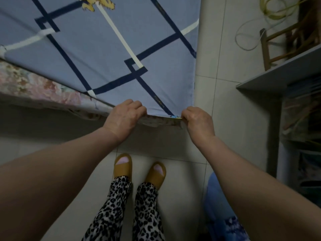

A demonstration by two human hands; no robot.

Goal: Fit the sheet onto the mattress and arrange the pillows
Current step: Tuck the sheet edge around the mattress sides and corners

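Observation:
A blue sheet (pixel 104 49) with dark blue and white stripes lies stretched flat over the mattress (pixel 34 86), whose floral side shows along the near left edge. My left hand (pixel 124 117) grips the sheet's near edge with fingers curled over it. A little to the right, my right hand (pixel 198 121) pinches the sheet's corner at the mattress corner. No pillow is in view.
I stand on a pale tiled floor (pixel 225 110) in brown slippers (pixel 122 165). A grey shelf unit (pixel 286 80) with stored items stands at the right, a wooden stool (pixel 281 40) and a coiled hose behind it. A blue bundle (pixel 220 206) lies at my right leg.

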